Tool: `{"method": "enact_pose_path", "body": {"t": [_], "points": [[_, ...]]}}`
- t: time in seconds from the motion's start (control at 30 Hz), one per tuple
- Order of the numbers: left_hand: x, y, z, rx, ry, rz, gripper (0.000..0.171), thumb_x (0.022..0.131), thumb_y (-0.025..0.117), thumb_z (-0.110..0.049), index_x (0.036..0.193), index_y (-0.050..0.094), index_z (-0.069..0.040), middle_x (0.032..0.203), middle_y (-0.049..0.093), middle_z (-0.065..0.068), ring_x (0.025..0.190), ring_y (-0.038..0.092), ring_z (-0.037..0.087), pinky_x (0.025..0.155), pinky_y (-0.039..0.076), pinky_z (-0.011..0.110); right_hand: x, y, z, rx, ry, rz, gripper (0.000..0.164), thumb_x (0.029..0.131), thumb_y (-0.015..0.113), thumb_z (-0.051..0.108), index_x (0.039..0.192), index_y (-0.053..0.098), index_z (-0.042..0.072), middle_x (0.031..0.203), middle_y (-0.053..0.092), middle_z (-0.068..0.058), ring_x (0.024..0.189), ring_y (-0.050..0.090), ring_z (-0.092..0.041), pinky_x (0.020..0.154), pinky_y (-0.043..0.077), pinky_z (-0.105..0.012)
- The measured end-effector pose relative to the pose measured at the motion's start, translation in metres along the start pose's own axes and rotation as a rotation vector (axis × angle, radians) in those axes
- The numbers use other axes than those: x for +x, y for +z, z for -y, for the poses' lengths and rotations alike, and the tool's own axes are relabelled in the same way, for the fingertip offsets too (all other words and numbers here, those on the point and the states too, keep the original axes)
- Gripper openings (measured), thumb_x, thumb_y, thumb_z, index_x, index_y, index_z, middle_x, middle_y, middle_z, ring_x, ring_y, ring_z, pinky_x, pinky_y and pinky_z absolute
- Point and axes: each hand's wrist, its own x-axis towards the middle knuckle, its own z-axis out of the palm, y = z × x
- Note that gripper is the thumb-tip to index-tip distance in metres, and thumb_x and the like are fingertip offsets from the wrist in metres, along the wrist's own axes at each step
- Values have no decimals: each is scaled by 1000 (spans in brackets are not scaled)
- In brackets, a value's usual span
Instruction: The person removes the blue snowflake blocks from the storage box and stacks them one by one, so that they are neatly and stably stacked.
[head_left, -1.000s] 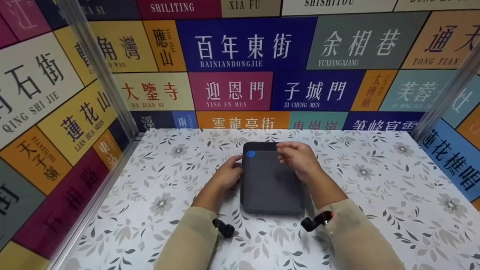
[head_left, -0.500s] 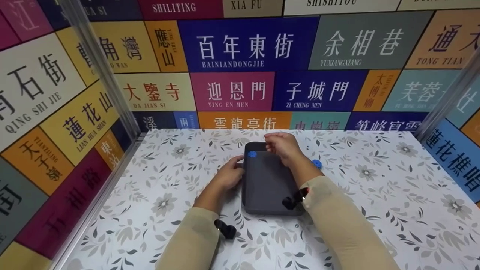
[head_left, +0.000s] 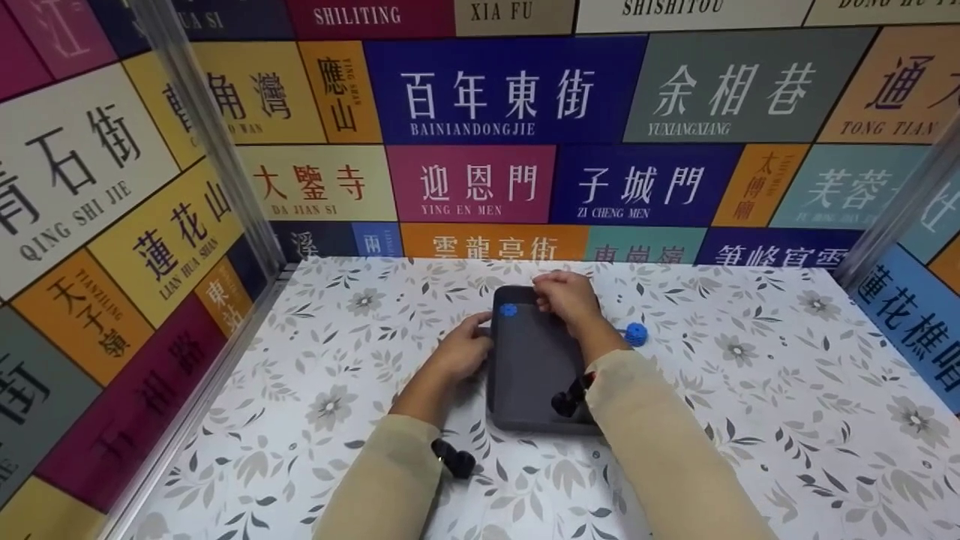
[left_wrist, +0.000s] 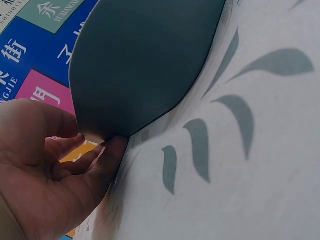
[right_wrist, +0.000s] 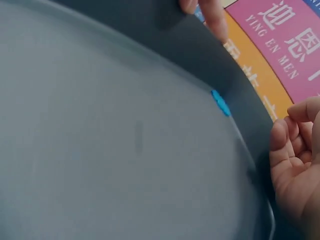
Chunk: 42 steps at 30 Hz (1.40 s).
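A dark grey rectangular tray [head_left: 536, 360] with rounded corners lies in the middle of the head view. One small blue flower-shaped piece [head_left: 508, 310] sits in its upper left corner. My left hand [head_left: 463, 349] pinches the tray's left side; in the left wrist view, thumb and fingertips meet at the dark tray wall [left_wrist: 145, 60]. Over the upper right part of the tray is my right hand [head_left: 568, 300], fingers curled. From the right wrist, the right hand's [right_wrist: 297, 160] thumb and fingertips come close together, with nothing visible between them.
A small stack of blue pieces [head_left: 636, 334] stands on the table to the right of the tray, close by the right wrist. White cloth with a leaf and flower pattern [head_left: 360, 352] covers the table. Behind it rises a wall of coloured lettered panels [head_left: 510, 90].
My right hand has moved left and slightly up along the tray's far edge, bringing the blue stack on the right into sight. The left hand keeps its place.
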Motion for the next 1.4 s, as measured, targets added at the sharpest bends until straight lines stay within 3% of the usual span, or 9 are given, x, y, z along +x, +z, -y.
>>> {"method": "enact_pose_path", "body": {"t": [0.13,0.23,0.43,0.63,0.87,1.0,1.17,1.27,1.4], "points": [[0,0,0,11,0,8,62,98,53,-14,160,50,-17,150,64,15,122,65,27,102,54,41,1,4,-9,-48,-76,19,25,96,72,13,115,78,-3,86,72,-1,68,66,-12,65,60,-29],[-1,-1,0,10,-3,17,63,98,52,-13,161,49,-17,149,65,15,117,66,26,92,54,36,2,8,-12,-107,-116,48,22,94,74,12,111,80,-2,83,74,-3,67,67,-12,64,60,-28],[-2,-1,0,17,-5,16,63,98,54,-15,160,50,-18,149,65,14,116,66,26,89,54,34,0,13,-15,-243,-137,110,25,94,80,18,115,82,7,103,80,-11,75,71,-15,66,58,-27],[-1,0,1,30,4,10,62,98,54,-15,160,51,-17,148,66,14,118,66,26,96,55,37,0,15,-16,-353,-103,175,32,95,80,20,126,79,11,125,79,-11,98,76,-20,83,62,-31],[-1,-2,1,33,20,18,63,98,52,-15,161,49,-16,149,65,14,123,66,28,100,54,38,1,17,-14,-440,-132,235,38,95,81,20,132,76,12,134,77,-9,120,72,-25,105,58,-43],[0,-3,2,33,25,25,63,99,52,-15,162,47,-15,149,65,14,114,67,24,84,53,30,-1,19,-13,-461,-154,269,39,94,80,18,132,76,10,132,77,-11,122,71,-28,107,56,-45],[1,-3,2,21,19,34,64,99,51,-14,163,46,-16,146,65,15,83,63,18,60,47,26,-2,19,-12,-475,-175,255,39,93,79,13,133,76,10,131,77,-11,118,71,-29,103,57,-46],[0,-3,1,15,14,33,64,98,50,-14,163,46,-17,145,66,15,72,58,16,54,44,26,-1,19,-13,-504,-191,250,39,93,79,13,132,76,10,129,78,-12,115,72,-30,101,57,-46],[0,-2,0,14,20,29,64,98,51,-14,162,47,-17,146,65,16,76,60,17,56,45,25,0,19,-13,-550,-208,251,37,92,80,14,128,78,10,125,79,-13,113,72,-31,100,58,-46]]}}
